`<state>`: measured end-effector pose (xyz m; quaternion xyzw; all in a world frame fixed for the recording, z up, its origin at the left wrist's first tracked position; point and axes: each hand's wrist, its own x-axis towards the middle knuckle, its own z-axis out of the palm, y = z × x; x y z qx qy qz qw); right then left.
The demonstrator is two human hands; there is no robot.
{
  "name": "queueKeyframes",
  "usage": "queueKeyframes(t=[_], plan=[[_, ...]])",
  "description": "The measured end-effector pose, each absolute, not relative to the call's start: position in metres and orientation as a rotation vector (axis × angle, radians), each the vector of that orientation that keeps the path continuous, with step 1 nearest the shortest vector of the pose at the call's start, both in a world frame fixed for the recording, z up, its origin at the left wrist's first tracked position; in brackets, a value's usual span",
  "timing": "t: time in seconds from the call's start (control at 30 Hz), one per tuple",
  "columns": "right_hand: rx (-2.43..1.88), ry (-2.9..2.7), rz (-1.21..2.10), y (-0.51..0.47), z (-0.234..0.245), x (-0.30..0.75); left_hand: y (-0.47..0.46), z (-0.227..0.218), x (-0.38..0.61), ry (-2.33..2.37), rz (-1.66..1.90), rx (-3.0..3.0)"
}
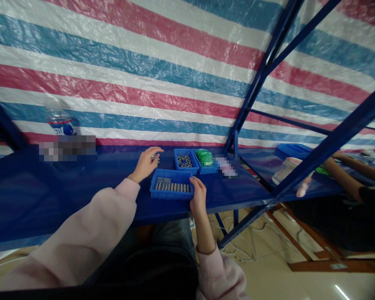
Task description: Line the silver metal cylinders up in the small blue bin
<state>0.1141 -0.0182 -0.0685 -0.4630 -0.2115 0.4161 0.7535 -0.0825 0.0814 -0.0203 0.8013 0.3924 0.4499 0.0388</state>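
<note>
The long blue box (171,196) held rows of metal cylinders (173,187); the right hand (198,192) gripped its right end. Behind the box's left end, the left hand (148,162), loosely curled, held something small and shiny. Behind the box stood a tray (188,169) of metal bits (184,161); behind its right end, a bin (208,170) of green pieces (204,158).

The table (65,187) leaves room leftward, while the front bin (171,195), green-filled bin (208,170) and slanted post (333,145) obstruct centre and right.
</note>
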Motion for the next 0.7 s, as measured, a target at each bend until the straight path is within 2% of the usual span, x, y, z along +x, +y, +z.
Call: queueKeyframes(t=[0.07, 0.13, 0.27, 0.7], plan=[[-1.017, -0.463, 0.900, -0.019, -0.068, 0.114, 0.097, -0.030, -0.097, 1.536, 1.273, 2.442], [-1.019, -0.456, 0.906, -0.019, -0.067, 0.114, 0.111, -0.043, -0.110, 1.800, 1.001, 2.446], [-1.021, -0.433, 0.930, -0.019, -0.065, 0.113, 0.126, -0.060, -0.122, 1.950, 0.555, 2.409], [-1.033, -0.440, 0.926, -0.020, -0.062, 0.111, 0.117, -0.048, -0.122, 1.942, 0.641, 2.425]])
